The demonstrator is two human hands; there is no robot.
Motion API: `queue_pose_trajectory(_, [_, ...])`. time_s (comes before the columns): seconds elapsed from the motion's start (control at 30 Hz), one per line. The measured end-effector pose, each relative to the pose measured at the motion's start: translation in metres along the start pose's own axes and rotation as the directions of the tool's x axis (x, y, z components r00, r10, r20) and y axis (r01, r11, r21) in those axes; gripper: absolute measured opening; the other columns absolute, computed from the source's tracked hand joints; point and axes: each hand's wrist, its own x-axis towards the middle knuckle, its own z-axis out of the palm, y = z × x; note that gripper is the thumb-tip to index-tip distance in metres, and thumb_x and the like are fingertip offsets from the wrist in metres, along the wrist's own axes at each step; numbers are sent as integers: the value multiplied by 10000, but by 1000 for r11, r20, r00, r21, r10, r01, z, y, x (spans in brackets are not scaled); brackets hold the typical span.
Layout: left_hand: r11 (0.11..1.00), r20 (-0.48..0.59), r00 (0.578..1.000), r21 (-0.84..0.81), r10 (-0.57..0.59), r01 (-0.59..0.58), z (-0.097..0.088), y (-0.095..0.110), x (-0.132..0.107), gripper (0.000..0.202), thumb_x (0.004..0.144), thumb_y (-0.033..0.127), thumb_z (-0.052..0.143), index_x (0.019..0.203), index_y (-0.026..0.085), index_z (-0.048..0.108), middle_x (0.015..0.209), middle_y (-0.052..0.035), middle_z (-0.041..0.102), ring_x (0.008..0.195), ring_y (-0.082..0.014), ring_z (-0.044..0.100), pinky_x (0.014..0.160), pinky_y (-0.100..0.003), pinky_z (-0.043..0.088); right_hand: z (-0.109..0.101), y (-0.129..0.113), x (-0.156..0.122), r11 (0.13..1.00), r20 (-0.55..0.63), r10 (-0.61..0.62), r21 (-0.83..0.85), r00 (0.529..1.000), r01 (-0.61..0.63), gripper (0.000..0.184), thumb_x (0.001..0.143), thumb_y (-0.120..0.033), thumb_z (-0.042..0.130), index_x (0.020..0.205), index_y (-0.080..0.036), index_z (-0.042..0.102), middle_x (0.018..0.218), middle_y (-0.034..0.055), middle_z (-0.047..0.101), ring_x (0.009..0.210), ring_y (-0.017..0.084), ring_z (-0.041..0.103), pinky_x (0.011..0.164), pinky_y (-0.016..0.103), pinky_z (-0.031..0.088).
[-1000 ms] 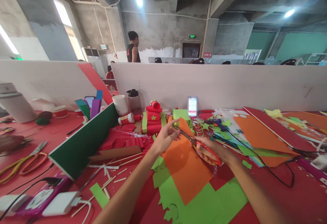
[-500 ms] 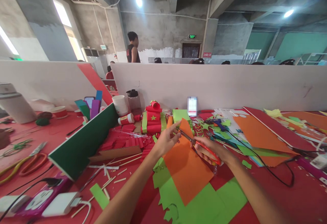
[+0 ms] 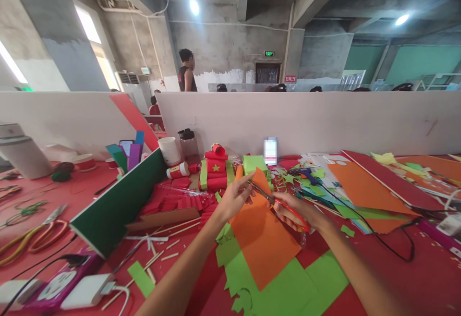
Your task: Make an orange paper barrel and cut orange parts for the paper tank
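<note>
My left hand pinches the upper edge of an orange paper sheet, fingers closed on it. My right hand grips red-handled scissors whose blades point up-left into the top of that orange sheet, close to my left fingertips. The sheet lies slanted over bright green paper with jagged cut edges on the red table.
A red and green paper model stands behind my hands, next to a green box, a phone, stacked cups and a bottle. A green board slants at left. Orange sheets and cables lie at right; a person stands beyond the white partition.
My hands, the scissors and the orange sheet have stayed almost in place. The view has tipped slightly, and things at the far left edge of the table have shifted.
</note>
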Motion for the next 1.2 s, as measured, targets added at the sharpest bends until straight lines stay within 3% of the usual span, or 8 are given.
queue_pose_trajectory(0.43, [999, 31, 999, 25, -21, 20, 0, -1, 1, 541, 898, 276, 507, 1417, 130, 462, 760, -18, 615, 561, -109, 587, 619, -287, 520, 1, 2, 3, 1000, 4, 15, 0, 1000, -15, 444, 849, -646, 545, 877, -208, 485, 601, -55, 495, 368, 68, 442, 310, 163, 383])
queue_pose_trajectory(0.7, [999, 51, 998, 23, -33, 32, -2, -2, 1, 541, 891, 263, 513, 1415, 138, 467, 746, -10, 621, 566, -112, 596, 623, -282, 519, 2, 0, 3, 999, -16, 22, -25, 1000, -22, 391, 852, -579, 586, 941, -203, 527, 587, -68, 476, 338, 52, 398, 289, 148, 341])
queue_pose_trajectory(1.2, [997, 102, 993, 34, -67, 64, -8, -2, 1, 582, 838, 148, 483, 1420, 161, 473, 709, 3, 616, 571, -113, 594, 625, -273, 516, 3, -3, 3, 999, 17, 47, -15, 999, -47, 402, 879, -599, 526, 869, -197, 521, 542, -56, 478, 335, 64, 373, 324, 191, 358])
